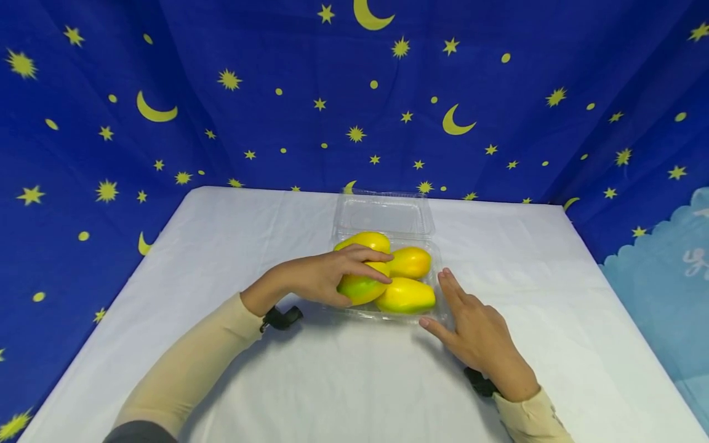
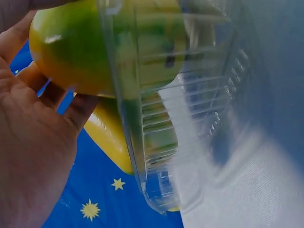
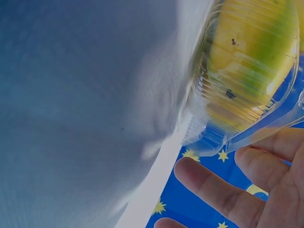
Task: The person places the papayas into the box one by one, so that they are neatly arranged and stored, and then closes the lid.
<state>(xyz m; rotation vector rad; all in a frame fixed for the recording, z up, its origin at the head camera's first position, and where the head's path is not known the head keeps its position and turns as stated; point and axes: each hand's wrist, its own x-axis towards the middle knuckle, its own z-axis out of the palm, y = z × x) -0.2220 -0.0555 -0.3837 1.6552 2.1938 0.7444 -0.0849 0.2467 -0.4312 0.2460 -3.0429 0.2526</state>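
On my head feed, the left grip [image 1: 327,277] reaches over the near left corner of a clear plastic tray [image 1: 382,317] and is curled round the yellow-green fruit [image 1: 362,291] there. My left wrist view shows its fingers against the fruit's skin, part of which I see through the ribbed wall; I can't tell whether the fruit rests on the tray's bottom.

Three more fruits sit in the tray with it: the far left fruit [image 1: 365,240] behind, the orange-yellow fruit [image 1: 412,263] at far right, and the near right fruit [image 1: 407,296], yellow with a green underside.

The right grip [image 1: 479,329] holds nothing. Its fingers are spread and nearly straight, just beside the tray's right side; whether any fingertip touches the plastic I can't make out.

The clear lid [image 1: 382,215] lies folded back on the far side. I see tray and lid on the white-covered desk [image 1: 310,394], with a blue curtain [image 1: 277,123] of yellow stars and moons behind.
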